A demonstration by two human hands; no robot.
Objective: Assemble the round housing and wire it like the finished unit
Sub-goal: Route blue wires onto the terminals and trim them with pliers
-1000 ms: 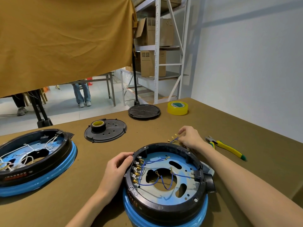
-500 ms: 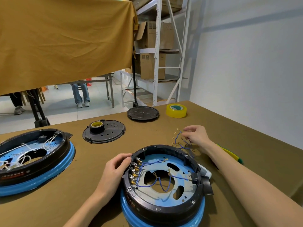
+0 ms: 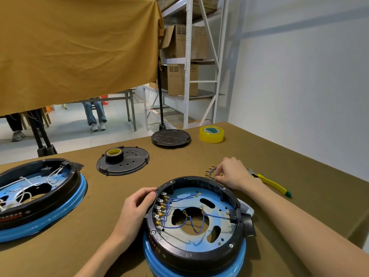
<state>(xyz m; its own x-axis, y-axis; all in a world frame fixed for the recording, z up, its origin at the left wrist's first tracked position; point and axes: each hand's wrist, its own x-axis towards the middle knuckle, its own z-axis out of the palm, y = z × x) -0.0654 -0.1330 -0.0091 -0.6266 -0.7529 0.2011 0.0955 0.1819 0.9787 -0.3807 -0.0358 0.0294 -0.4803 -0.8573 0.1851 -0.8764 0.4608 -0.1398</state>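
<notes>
Fingers (image 3: 219, 177) of right hand (image 3: 232, 173) pinching loose blue wires (image 3: 212, 171), lowered again onto table (image 3: 299, 166) just behind round housing (image 3: 195, 222) after a brief lift half a second ago. Left hand (image 3: 137, 204) curled over housing's left rim by terminals, unmoved. Probably sorting out a single lead; next connection not yet started. Finished unit (image 3: 36, 194) far left, for reference.

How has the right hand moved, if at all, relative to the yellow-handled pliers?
Cannot tell for certain: the camera shifted. The right hand stays beside the pliers, pinching the loose blue wires.
</notes>
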